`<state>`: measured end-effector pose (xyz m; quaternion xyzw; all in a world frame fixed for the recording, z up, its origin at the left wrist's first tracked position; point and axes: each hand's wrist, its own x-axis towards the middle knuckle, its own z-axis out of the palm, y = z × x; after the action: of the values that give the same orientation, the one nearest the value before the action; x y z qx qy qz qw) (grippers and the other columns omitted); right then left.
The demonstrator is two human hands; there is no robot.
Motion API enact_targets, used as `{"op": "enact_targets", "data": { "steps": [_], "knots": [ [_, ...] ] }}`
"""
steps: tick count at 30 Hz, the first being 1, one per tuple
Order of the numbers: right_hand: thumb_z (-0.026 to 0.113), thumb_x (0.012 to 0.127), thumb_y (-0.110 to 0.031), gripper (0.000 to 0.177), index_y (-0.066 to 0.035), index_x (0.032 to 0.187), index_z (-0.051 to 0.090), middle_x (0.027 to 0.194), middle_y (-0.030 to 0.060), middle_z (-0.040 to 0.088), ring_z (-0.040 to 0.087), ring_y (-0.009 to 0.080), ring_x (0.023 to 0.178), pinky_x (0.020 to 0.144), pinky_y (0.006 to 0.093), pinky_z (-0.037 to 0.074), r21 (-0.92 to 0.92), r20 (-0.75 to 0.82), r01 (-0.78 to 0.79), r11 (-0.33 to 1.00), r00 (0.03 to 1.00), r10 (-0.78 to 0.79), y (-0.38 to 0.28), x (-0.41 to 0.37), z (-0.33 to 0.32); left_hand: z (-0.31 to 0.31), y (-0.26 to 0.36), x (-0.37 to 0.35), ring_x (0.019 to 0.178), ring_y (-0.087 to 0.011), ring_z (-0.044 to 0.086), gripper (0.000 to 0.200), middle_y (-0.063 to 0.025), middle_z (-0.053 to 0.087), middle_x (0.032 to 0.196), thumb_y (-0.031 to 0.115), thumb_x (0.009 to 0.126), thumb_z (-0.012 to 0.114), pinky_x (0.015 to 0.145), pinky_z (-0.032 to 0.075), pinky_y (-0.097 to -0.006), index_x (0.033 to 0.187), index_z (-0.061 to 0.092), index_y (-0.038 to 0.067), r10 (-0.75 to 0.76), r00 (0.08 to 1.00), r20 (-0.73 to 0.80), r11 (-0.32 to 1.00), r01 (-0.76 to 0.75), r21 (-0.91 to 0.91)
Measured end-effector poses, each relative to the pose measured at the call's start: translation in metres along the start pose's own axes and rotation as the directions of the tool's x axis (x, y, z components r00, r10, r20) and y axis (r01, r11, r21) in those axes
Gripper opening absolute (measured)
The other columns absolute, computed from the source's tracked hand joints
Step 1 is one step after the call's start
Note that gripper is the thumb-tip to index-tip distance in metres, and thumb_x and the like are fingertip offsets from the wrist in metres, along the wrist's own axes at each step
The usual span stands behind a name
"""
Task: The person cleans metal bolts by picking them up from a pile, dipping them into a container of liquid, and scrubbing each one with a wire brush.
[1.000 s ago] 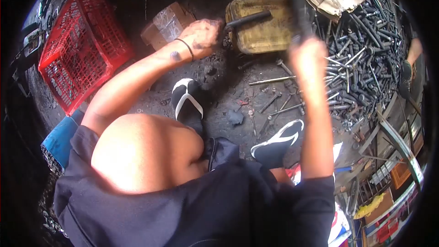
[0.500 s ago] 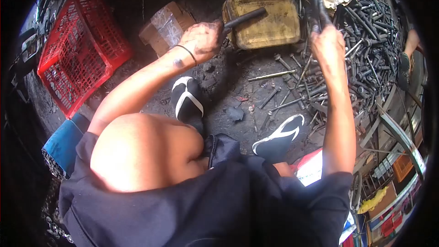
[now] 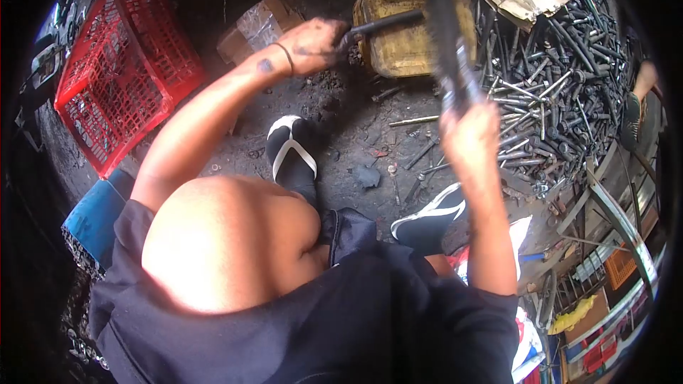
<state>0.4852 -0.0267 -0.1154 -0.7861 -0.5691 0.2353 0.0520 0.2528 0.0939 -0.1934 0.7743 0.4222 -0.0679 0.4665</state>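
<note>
The right hand (image 3: 469,139) is raised, its grip clenched around a dark tool (image 3: 447,46), blurred. The left hand (image 3: 313,44) grasps a rod (image 3: 384,23) laid across a yellow can (image 3: 409,57) on the floor (image 3: 341,135). Judging by the bolt pile (image 3: 562,92) beyond, most pieces appear unworked.

Scrap-metal workshop: blackened oily floor (image 3: 341,128), heap of bolts (image 3: 562,85), red crate (image 3: 121,71), dented yellow tin (image 3: 405,50).
</note>
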Motion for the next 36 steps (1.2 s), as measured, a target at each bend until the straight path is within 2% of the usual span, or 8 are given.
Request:
{"op": "enact_targets", "data": {
  "steps": [9,13,18,21,24,30,33,36],
  "knots": [
    [0.051,0.084,-0.029,0.033,0.001,0.082,0.062,0.073,0.0238,0.061,0.063,0.0336,0.068,0.062,0.0431,0.052,-0.100,-0.108,0.190,0.977,0.974,-0.201,-0.050,0.097,0.008,0.001,0.001,0.009,0.081,-0.0398,0.059,0.026,-0.0237,0.061,0.081,0.008,0.072,0.052,0.066,0.048,-0.0461,0.097,0.051,0.003,0.138,0.988,0.073,0.951,-0.153,0.269],
    [0.053,0.084,-0.022,0.038,-0.014,0.122,0.053,0.074,0.0200,0.061,0.063,0.0338,0.067,0.062,0.0439,0.052,0.001,0.045,0.068,0.998,0.997,-0.068,-0.040,-0.008,0.013,0.000,-0.014,0.019,0.079,-0.0366,0.061,0.023,-0.0203,0.062,0.080,0.014,0.071,0.055,0.067,0.050,-0.0432,0.091,0.055,0.004,0.225,0.974,0.026,0.926,-0.222,0.306],
    [0.056,0.079,-0.022,0.018,-0.006,0.075,0.064,0.066,0.0155,0.061,0.063,0.0298,0.060,0.058,0.0405,0.051,-0.121,-0.037,0.188,0.975,0.980,-0.194,-0.068,0.084,0.031,-0.005,-0.003,0.020,0.080,-0.0350,0.062,0.018,-0.0179,0.063,0.078,0.019,0.069,0.058,0.069,0.051,-0.0409,0.078,0.059,0.003,0.245,0.969,0.031,0.865,-0.233,0.445],
    [0.053,0.082,-0.024,0.031,0.002,0.098,0.060,0.078,0.0247,0.062,0.063,0.0372,0.074,0.067,0.0413,0.050,-0.150,-0.140,0.186,0.971,0.968,-0.208,-0.068,0.088,-0.012,-0.003,-0.006,0.018,0.078,-0.0357,0.061,0.018,-0.0182,0.062,0.077,0.019,0.069,0.058,0.068,0.051,-0.0417,0.078,0.058,0.003,0.307,0.951,-0.025,0.853,-0.263,0.452],
    [0.051,0.085,-0.023,0.043,-0.018,0.128,0.047,0.073,0.0208,0.062,0.062,0.0365,0.064,0.060,0.0444,0.051,0.124,-0.143,0.091,0.988,0.987,-0.073,-0.049,0.013,-0.010,0.000,-0.007,0.016,0.077,-0.0356,0.061,0.018,-0.0184,0.062,0.078,0.019,0.070,0.057,0.068,0.051,-0.0420,0.078,0.057,0.003,0.301,0.954,0.005,0.843,-0.268,0.466],
    [0.053,0.080,-0.026,0.026,-0.002,0.079,0.062,0.076,0.0253,0.061,0.062,0.0371,0.072,0.065,0.0450,0.049,-0.143,0.010,0.306,0.941,0.951,-0.308,-0.055,0.127,0.023,0.008,0.002,0.010,0.077,-0.0352,0.062,0.017,-0.0194,0.062,0.079,0.017,0.071,0.054,0.069,0.050,-0.0442,0.080,0.056,0.003,0.252,0.967,0.043,0.848,-0.242,0.472],
    [0.053,0.081,-0.021,0.028,-0.005,0.103,0.060,0.074,0.0246,0.061,0.061,0.0387,0.068,0.061,0.0456,0.049,-0.009,-0.246,0.275,0.961,0.931,-0.268,-0.045,0.067,-0.009,0.006,0.001,0.010,0.077,-0.0353,0.061,0.017,-0.0200,0.062,0.078,0.017,0.072,0.053,0.069,0.050,-0.0440,0.081,0.056,0.002,0.247,0.968,0.044,0.832,-0.235,0.503],
    [0.050,0.086,-0.026,0.035,-0.004,0.113,0.055,0.076,0.0229,0.062,0.063,0.0336,0.070,0.066,0.0435,0.051,-0.059,0.004,-0.004,0.998,1.000,0.004,-0.028,0.011,0.014,0.011,-0.007,0.011,0.076,-0.0354,0.062,0.018,-0.0207,0.062,0.078,0.016,0.073,0.052,0.068,0.051,-0.0416,0.083,0.058,0.002,0.380,0.925,-0.026,0.813,-0.320,0.486]
  ]
}}
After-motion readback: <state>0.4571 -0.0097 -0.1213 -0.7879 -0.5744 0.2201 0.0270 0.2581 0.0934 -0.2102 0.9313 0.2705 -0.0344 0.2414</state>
